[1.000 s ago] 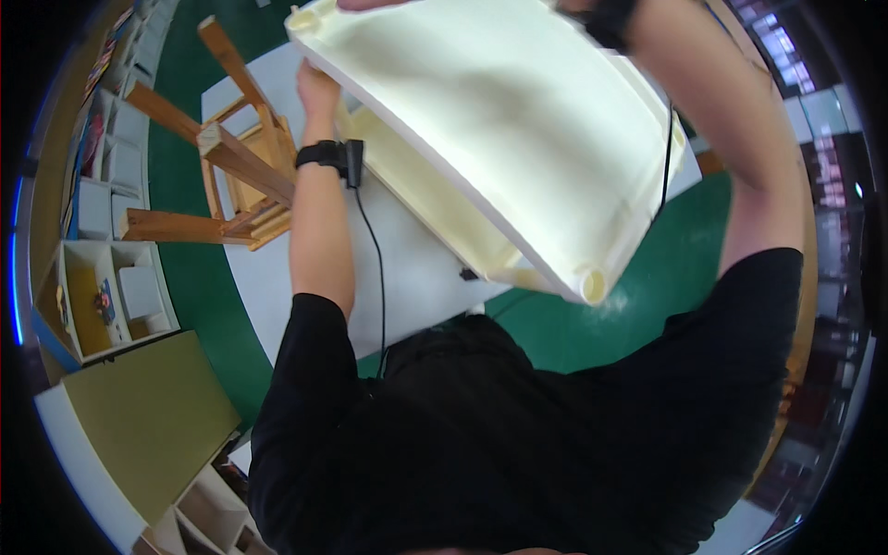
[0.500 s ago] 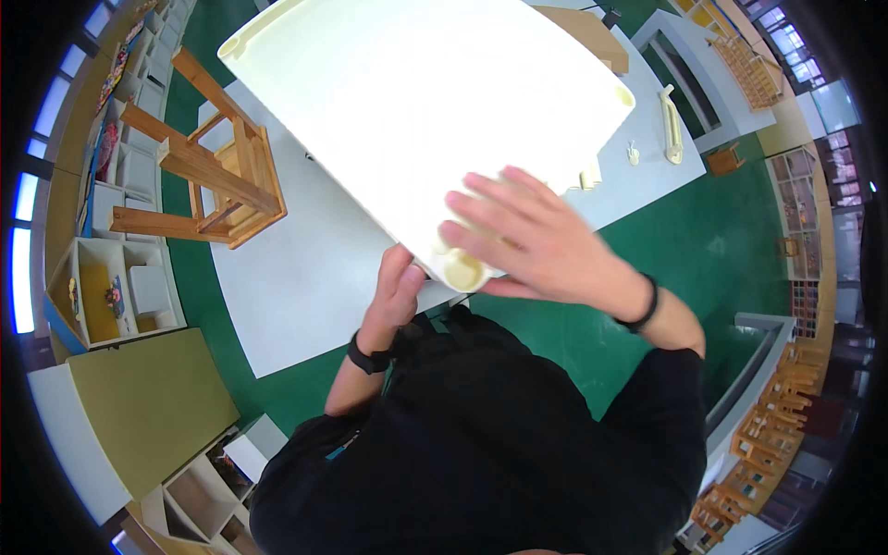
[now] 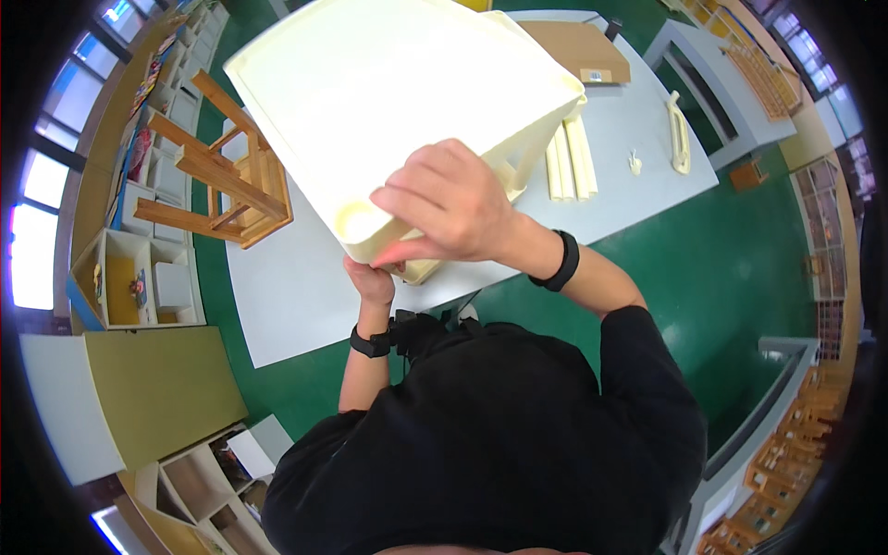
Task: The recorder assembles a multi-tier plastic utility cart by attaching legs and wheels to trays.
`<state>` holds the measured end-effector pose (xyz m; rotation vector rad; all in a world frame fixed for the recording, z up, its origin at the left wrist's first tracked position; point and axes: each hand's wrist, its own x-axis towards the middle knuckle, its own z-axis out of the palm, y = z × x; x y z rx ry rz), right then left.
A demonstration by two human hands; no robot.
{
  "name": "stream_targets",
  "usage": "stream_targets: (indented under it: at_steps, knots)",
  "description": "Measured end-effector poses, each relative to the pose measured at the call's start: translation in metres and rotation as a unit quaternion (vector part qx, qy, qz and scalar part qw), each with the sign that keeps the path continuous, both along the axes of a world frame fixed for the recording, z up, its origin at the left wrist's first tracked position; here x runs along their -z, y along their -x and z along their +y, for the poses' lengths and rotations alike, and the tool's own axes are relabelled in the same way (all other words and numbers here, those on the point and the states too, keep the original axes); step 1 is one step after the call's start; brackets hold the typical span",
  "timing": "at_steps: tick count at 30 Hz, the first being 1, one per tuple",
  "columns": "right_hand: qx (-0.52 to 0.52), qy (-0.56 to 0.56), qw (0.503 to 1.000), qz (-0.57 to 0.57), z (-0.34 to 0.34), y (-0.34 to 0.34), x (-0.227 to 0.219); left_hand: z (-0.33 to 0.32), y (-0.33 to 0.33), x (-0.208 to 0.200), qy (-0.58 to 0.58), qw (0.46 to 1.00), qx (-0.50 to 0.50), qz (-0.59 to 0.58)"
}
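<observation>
A large cream plastic shelf panel (image 3: 370, 111) with a raised rim and a round recess in its near corner is held up over the table, tilted. My right hand (image 3: 453, 199) is closed over its rim beside that corner, thumb toward the underside. My left hand (image 3: 372, 282) is at the same corner from below, its fingers partly hidden by the shelf. More cream plastic shows beneath the panel, mostly covered. Cream tubes (image 3: 571, 162) lie side by side on the table to its right.
The white table (image 3: 287, 324) also carries a brown cardboard box (image 3: 569, 46), a small bag of parts (image 3: 635, 163) and a long cream handle-like piece (image 3: 679, 139). An upturned wooden stool (image 3: 264, 194) stands at the left. A low cabinet (image 3: 166, 393) is at lower left.
The panel has tilted and shifted left, uncovering the tubes and more of the box. My right hand has moved left and closed from spread fingers onto the rim. My left hand has shifted slightly left.
</observation>
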<state>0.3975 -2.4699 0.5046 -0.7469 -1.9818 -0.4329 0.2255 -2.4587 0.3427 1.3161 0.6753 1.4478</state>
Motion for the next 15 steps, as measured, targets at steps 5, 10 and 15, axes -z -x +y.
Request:
stream_targets:
  at_steps: [5, 10, 15]
  knots:
    - [-0.002, 0.007, 0.999, -0.043, -0.007, -0.008, 0.017, -0.001, -0.009, -0.036, 0.048, 0.997, -0.062, -0.021]
    - [-0.038, 0.054, 0.997, -0.045, -0.017, -0.023, 0.001, 0.015, 0.005, -0.104, 0.186, 0.957, 0.093, -0.204]
    - [0.146, 0.112, 0.829, 0.527, 0.006, -0.135, 0.064, 0.021, 0.003, -0.116, 0.171, 0.974, 0.042, -0.143]
